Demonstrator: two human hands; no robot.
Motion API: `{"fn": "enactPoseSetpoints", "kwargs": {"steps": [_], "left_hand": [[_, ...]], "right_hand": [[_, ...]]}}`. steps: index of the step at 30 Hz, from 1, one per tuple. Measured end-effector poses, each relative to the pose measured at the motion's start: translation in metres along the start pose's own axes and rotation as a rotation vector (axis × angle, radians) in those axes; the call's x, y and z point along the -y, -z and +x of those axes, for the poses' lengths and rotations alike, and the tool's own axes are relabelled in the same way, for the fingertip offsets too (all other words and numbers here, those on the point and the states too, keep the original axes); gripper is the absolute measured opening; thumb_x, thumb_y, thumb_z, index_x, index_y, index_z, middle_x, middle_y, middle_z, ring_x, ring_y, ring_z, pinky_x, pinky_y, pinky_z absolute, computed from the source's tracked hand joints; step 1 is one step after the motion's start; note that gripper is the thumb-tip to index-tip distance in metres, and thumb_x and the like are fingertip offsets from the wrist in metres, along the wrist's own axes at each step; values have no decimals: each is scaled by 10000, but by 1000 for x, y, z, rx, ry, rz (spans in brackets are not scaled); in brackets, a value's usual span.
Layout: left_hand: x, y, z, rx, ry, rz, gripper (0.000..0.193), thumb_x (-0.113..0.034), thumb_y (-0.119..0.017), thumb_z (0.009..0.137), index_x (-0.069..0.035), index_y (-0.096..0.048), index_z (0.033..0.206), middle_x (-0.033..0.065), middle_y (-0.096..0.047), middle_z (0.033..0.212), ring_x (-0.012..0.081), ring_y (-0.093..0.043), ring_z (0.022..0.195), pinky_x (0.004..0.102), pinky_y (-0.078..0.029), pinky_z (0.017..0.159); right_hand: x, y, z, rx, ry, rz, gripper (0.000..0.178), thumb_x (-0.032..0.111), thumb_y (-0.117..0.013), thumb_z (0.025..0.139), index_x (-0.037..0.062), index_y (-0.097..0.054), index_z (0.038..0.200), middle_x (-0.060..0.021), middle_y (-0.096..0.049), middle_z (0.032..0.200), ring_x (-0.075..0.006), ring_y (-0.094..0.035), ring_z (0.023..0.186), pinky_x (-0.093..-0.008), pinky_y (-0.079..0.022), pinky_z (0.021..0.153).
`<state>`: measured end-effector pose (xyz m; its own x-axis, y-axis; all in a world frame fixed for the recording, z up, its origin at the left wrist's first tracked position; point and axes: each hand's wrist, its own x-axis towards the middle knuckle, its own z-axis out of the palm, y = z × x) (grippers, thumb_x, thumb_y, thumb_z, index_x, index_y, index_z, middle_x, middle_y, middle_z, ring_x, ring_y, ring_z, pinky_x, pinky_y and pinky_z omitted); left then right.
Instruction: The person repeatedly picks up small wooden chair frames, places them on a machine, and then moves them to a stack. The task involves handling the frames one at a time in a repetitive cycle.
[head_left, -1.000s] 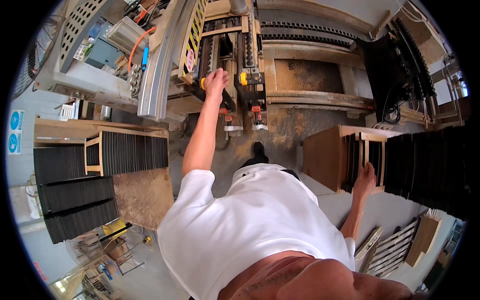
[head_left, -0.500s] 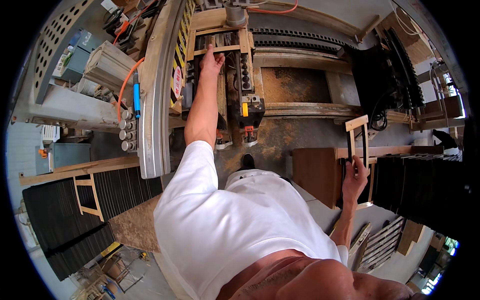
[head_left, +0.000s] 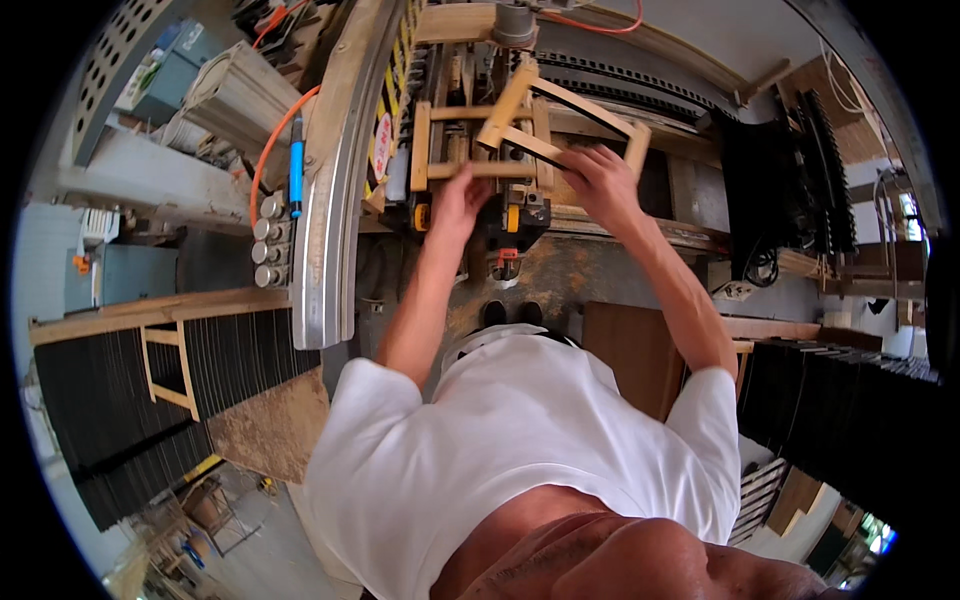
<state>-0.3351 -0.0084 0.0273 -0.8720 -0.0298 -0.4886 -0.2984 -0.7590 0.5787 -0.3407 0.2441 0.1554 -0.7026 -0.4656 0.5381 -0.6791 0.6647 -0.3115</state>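
My right hand grips a light wooden frame with black inner edges, held tilted over the machine bed. My left hand rests on the lower bar of a second wooden frame that lies in the machine. The two frames overlap near the middle. Both my arms reach forward from my white shirt.
A curved metal guard rail with an orange hose stands left of the machine. Stacks of black-edged frames lie at the left, with more frame stacks at the right. A brown board sits by my right elbow. Sawdust covers the floor.
My right hand has lifted the frame from the stack at the right and carried it up to the machine. My left hand slid down from the machine top onto the frame there.
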Motion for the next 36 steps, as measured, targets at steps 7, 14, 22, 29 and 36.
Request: {"fn": "enactPoseSetpoints", "kwargs": {"steps": [7, 14, 22, 29, 36], "left_hand": [[45, 54, -168, -95, -65, -10, 288, -228, -630, 950, -50, -586, 1173, 46, -635, 1073, 167, -636, 965, 329, -562, 803], [90, 73, -255, -315, -132, -78, 319, -250, -675, 920, -65, -603, 1170, 62, -656, 1090, 206, -633, 1014, 375, -531, 874], [116, 83, -272, -460, -253, -179, 296, -236, -679, 917, -51, -619, 1140, 52, -674, 1031, 181, -656, 936, 348, -539, 852], [125, 111, -266, -607, -271, -180, 275, -276, -673, 922, -72, -637, 1103, 31, -665, 1000, 176, -639, 926, 332, -539, 846], [134, 135, -259, -618, -282, -202, 267, -266, -692, 909, -74, -644, 1087, 37, -668, 991, 184, -638, 934, 335, -533, 858]], "right_hand": [[-26, -134, 95, 172, 289, 34, 299, 126, -689, 782, 97, -684, 1080, -68, -699, 993, -287, -619, 935, -409, -493, 828], [-53, -176, 142, 235, 287, -119, 374, 98, -639, 800, 182, -670, 1163, -61, -703, 1057, -273, -615, 1017, -402, -439, 892], [-78, -185, 168, 261, 313, -163, 355, 156, -658, 822, 214, -665, 1172, -54, -709, 1055, -278, -591, 1030, -435, -407, 896], [-86, -192, 171, 238, 342, -199, 314, 178, -676, 809, 247, -668, 1115, -63, -715, 960, -277, -596, 1005, -432, -394, 868], [-91, -189, 174, 239, 394, -221, 305, 219, -674, 829, 252, -660, 1132, -67, -715, 958, -276, -605, 1008, -427, -390, 867]]}}
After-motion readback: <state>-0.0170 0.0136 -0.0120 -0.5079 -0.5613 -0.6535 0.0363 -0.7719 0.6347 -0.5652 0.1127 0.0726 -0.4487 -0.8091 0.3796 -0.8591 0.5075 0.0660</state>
